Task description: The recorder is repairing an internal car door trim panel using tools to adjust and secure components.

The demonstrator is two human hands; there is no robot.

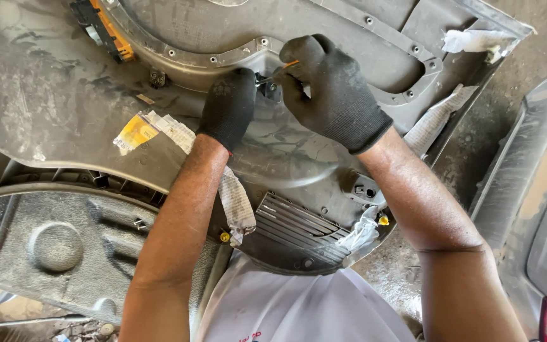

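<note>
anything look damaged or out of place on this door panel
Yes. Strips of padding tape hang loose and peeling across the grey panel, and a frayed white scrap sticks out at its top right corner. The panel is dusty and smeared.

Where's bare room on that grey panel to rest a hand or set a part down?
Free: the smooth stretch of the grey panel left of the left hand, between the orange-and-black part and yellow label. Crowded: around both hands, where the right hand holds an orange-tipped tool; the ribbed grille too.
</note>
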